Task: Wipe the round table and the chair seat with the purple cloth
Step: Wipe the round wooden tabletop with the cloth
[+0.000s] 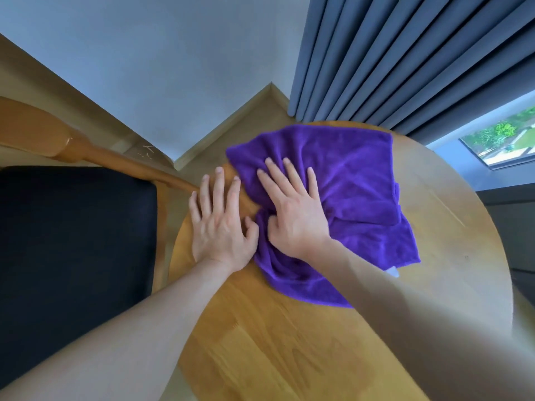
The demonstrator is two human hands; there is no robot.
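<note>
Purple microfibre cloth [347, 180], rumpled and partly folded over itself, lies spread on the far half of the round wooden counter [289, 337], its far edge close to the counter's rim. The right hand [292, 209] lies palm-down on the cloth's left part, fingers straight and slightly fanned, pressing the fabric flat; the thumb is tucked into a bunched fold beside it. The left hand [220, 224] rests flat on bare wood just beside the cloth, fingers extended and released, grasping nothing, its thumb near the cloth's edge. To the left of the counter stands a wooden chair with a black cushioned seat [72, 250], its light-brown frame [86, 149] running along the seat's far side. Grey-blue pleated curtains [405, 59] hang beyond the counter, next to a window [503, 137].
</note>
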